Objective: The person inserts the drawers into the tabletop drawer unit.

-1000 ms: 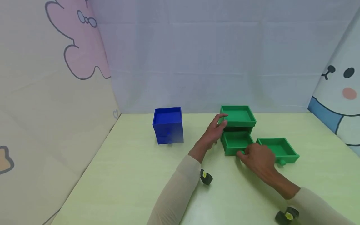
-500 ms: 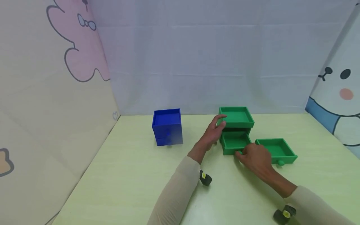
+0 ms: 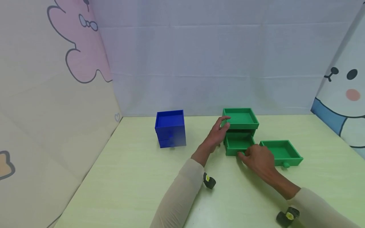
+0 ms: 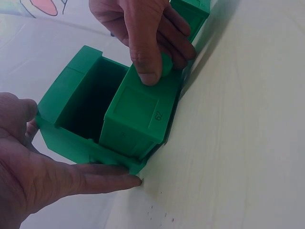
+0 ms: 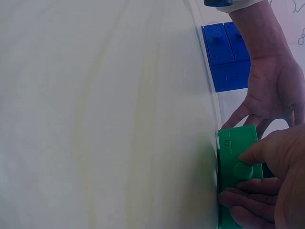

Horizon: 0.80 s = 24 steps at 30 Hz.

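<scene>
The small green drawer cabinet (image 3: 240, 117) stands at the back right of the table, with a tray-like top and a dark upper slot. Its lower drawer (image 3: 238, 142) is partly pulled out, and nothing is visible in it. My right hand (image 3: 260, 160) pinches that drawer's round knob (image 5: 243, 170) between thumb and fingers. Against the cabinet's left side rests my left hand (image 3: 215, 136), fingers fairly straight along the wall, as the left wrist view shows. A separate green drawer (image 3: 285, 162) with its own knob lies on the table to the right of the cabinet.
A similar blue drawer cabinet (image 3: 171, 134) stands at the back left, its drawers closed. A pale cloth wall (image 3: 182, 63) rises behind the table (image 3: 125, 183), and printed sheets border both sides.
The lower drawer has slid slightly inward, my right hand moving with it on the knob. My left hand stays against the cabinet's side. The head view shifted a little.
</scene>
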Motion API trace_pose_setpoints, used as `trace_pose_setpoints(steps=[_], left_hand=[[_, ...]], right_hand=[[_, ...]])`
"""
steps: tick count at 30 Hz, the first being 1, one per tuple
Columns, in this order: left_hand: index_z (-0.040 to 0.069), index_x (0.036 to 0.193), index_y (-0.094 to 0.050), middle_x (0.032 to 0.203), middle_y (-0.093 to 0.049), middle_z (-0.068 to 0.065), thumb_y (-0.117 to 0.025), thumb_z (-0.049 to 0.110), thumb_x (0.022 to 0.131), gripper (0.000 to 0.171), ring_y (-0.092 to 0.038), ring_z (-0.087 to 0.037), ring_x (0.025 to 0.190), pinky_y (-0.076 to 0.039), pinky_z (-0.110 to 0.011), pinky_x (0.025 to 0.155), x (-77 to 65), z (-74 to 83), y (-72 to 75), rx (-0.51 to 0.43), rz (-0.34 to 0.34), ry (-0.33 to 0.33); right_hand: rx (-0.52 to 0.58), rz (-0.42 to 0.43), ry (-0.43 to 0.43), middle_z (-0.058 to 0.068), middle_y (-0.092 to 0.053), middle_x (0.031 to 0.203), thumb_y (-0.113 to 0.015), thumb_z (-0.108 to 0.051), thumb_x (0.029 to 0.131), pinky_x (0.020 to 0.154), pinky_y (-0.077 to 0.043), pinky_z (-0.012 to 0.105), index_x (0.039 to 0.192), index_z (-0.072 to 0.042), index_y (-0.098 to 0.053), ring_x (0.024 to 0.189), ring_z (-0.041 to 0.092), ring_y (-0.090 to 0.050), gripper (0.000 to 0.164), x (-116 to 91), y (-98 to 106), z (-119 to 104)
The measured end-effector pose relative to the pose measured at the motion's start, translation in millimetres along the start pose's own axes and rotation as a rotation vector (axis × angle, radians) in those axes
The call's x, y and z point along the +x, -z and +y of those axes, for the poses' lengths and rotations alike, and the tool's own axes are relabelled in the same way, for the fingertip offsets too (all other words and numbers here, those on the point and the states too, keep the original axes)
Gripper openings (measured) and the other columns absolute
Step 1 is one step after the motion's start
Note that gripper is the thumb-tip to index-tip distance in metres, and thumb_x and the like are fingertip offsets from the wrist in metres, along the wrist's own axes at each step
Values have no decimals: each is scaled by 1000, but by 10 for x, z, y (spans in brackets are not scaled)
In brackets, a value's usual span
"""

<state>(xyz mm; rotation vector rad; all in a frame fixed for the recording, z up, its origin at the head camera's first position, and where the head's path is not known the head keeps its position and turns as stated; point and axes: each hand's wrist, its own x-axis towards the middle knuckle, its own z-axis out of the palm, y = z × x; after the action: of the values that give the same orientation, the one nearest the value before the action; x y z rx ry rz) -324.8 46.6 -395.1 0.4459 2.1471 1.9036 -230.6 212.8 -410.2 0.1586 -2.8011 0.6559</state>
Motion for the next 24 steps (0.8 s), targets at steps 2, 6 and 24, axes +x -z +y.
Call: trace_pose_setpoints(steps=[2,6,24], left_hand=[[42,141,-46,156,-36,-1,-42,43,107,34,-38,-28,141,-38,-60,104,2,-6,0,5,3,-1],[44,139,-46,155,-38,-1,-43,44,106,33,-39,-27,140,-38,-58,104,8,-18,-2,12,13,0],[45,139,-46,152,-41,-1,-42,45,106,33,-43,-26,137,-40,-54,104,31,-57,3,36,10,-16]], right_hand=[[6,0,3,-9,-32,42,-72,-26,90,41,-24,27,44,-15,-48,41,10,-36,53,4,-4,5],[20,4,2,-9,-33,43,-72,-28,91,41,-25,27,45,-14,-49,41,11,-37,53,11,-13,17],[35,-13,-2,-8,-35,44,-74,-23,88,43,-26,27,47,-14,-46,43,10,-37,50,35,-37,10]])
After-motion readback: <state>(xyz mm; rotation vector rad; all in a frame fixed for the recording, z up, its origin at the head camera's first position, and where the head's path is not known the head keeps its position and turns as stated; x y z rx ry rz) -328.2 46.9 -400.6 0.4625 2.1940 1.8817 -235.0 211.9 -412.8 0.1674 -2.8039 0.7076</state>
